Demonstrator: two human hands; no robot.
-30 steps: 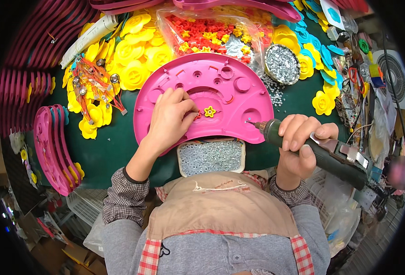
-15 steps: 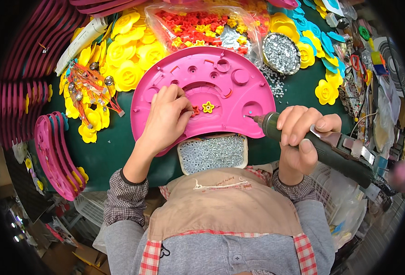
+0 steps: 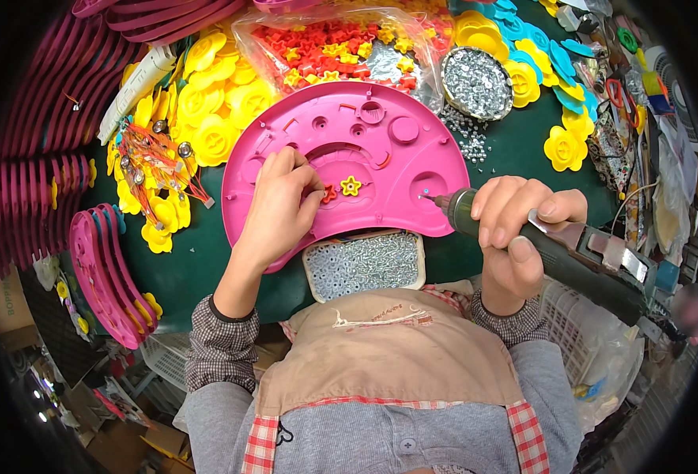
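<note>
A pink, half-moon plastic panel (image 3: 242, 186) lies on the table in front of me, its moulded inner side up. My left hand (image 3: 279, 204) reaches over its left half, with thumb and fingers pinched at a small red star piece (image 3: 329, 193) that they partly cover. Just right of it, a yellow star piece (image 3: 350, 186) sits in the panel. A dark electric screwdriver (image 3: 570, 265) is wrapped in my right hand (image 3: 515, 225). Its bit points left, over the round recess (image 3: 426, 184) at the panel's right end.
Below the panel stands a tray of small metal parts (image 3: 365, 265). Beyond it are a bag of red and yellow stars (image 3: 325, 47), a bowl of metal bits (image 3: 477, 83) and yellow flower pieces (image 3: 215, 103). Wired parts (image 3: 155, 158) and stacked pink panels (image 3: 108, 276) lie left.
The whole view has shifted slightly. Both hands keep nearly the same places over the panel, the left at the red star piece, the right around the screwdriver.
</note>
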